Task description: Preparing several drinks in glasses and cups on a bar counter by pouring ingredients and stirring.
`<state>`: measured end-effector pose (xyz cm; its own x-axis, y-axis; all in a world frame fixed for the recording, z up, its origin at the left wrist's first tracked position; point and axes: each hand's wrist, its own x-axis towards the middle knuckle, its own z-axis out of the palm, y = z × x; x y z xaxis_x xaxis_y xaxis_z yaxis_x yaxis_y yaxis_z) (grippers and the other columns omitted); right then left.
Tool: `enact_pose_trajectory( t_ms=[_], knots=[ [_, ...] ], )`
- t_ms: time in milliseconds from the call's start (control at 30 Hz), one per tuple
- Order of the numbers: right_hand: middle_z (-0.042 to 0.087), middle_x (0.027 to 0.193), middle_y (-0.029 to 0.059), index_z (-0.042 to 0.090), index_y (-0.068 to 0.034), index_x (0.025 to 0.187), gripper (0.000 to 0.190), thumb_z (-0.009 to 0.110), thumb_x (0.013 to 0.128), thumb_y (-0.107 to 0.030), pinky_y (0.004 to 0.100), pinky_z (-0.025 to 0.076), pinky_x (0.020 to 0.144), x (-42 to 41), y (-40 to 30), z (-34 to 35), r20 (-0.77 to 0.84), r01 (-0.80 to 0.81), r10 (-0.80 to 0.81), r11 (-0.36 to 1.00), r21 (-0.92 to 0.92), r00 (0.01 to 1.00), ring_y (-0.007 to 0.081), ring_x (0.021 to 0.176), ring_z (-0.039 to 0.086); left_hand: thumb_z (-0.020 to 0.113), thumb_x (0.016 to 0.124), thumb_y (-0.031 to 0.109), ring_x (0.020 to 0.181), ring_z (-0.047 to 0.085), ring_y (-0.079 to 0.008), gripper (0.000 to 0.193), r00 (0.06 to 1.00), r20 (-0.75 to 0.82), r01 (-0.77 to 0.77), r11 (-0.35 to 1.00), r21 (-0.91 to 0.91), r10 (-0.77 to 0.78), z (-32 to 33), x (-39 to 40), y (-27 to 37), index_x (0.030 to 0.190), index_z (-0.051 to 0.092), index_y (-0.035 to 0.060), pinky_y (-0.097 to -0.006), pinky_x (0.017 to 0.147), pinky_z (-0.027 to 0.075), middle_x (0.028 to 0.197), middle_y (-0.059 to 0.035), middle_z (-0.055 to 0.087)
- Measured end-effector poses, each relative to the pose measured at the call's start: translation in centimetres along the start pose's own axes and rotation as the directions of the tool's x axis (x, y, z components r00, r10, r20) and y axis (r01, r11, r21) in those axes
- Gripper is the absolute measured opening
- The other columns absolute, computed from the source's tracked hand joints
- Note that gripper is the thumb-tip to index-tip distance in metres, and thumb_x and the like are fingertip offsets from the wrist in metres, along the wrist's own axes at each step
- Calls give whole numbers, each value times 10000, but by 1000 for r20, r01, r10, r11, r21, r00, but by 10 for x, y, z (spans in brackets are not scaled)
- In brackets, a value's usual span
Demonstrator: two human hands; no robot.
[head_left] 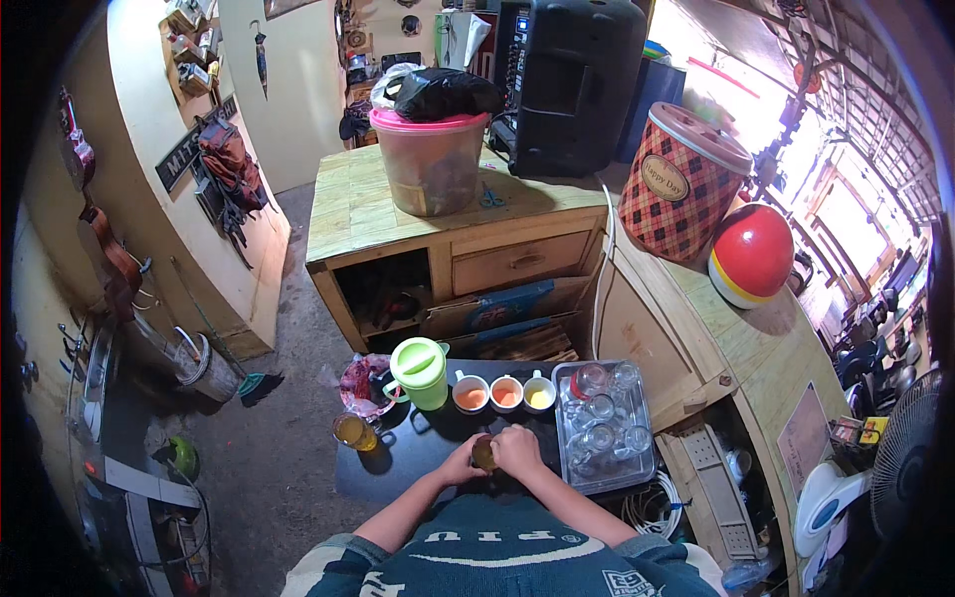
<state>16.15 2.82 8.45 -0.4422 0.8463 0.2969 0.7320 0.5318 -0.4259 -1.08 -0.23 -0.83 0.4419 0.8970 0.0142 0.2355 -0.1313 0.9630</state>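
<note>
Close to my body, my left hand [460, 463] wraps around the side of a drinking glass [484, 453] with yellow-brown liquid. My right hand [518, 451] is at the glass's rim from the other side, its fingers bunched; whether it pinches something small is hidden. Beyond my hands stand several white cups, one with yellow contents [539, 393] and two with orange contents [506, 393]. A light green lidded pitcher [419, 373] is left of them. A glass mug of amber liquid [354, 432] stands at the dark table's [418, 474] left side. Upturned glasses [599, 438] lie in a clear plastic tray [647, 448] at right.
A bowl with a red plastic bag [363, 384] sits behind the amber mug. A wooden counter [351, 201] beyond holds a pink-lidded bucket [429, 164], scissors [491, 197] and a black loudspeaker [571, 89]. Coiled white cable [660, 504] hangs beside the tray.
</note>
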Motion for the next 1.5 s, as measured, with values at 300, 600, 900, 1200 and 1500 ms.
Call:
enact_pose_trajectory(
  t_ms=[300, 600, 900, 1200, 1500],
  knots=[
    [634, 694, 120, 701, -35, 702, 160, 647, 744, -180, 410, 503, 678, 0, 3, 3, 142, -20, 17, 1000, 22, 990, 293, 724, 603, 829, 629, 101, 1218, 460, -242, 850, 1000, -19, 6, 998, -62, -7, 2, 0, -2, 1341, 369, 43, -351, 1046, 356, 1292, -125, 469],
    [666, 776, 120, 721, -54, 777, 178, 661, 761, -220, 399, 502, 713, 16, -1, -39, 163, -50, 24, 986, 162, 986, 281, 773, 621, 819, 629, 85, 1222, 461, -238, 846, 1000, -6, 22, 999, -30, -22, 1, 0, -3, 1345, 370, 39, -345, 1047, 356, 1284, -127, 476],
    [662, 762, 82, 726, -68, 781, 120, 677, 744, -172, 369, 502, 706, 20, -13, -76, 55, 94, -104, 982, 162, 993, 248, 759, 608, 819, 613, 72, 1228, 458, -243, 861, 1000, -7, 4, 999, -39, -5, 2, 1, -5, 1344, 367, 32, -346, 1049, 360, 1289, -127, 477],
    [653, 749, 70, 718, -74, 788, 125, 678, 738, -181, 378, 492, 703, -11, 8, -19, 181, 163, -176, 983, 83, 968, 250, 743, 600, 808, 626, 76, 1227, 462, -242, 826, 1000, 4, 16, 998, -52, -16, 1, 2, 0, 1334, 385, 36, -347, 1051, 357, 1285, -126, 482],
    [642, 735, 76, 712, -67, 774, 136, 655, 737, -185, 378, 493, 697, -5, 4, -7, 151, 130, -145, 986, 106, 978, 258, 733, 594, 813, 635, 107, 1219, 465, -239, 829, 999, -22, 42, 997, -64, -44, 2, -1, -4, 1339, 381, 40, -352, 1043, 358, 1279, -128, 484]
  ],
)
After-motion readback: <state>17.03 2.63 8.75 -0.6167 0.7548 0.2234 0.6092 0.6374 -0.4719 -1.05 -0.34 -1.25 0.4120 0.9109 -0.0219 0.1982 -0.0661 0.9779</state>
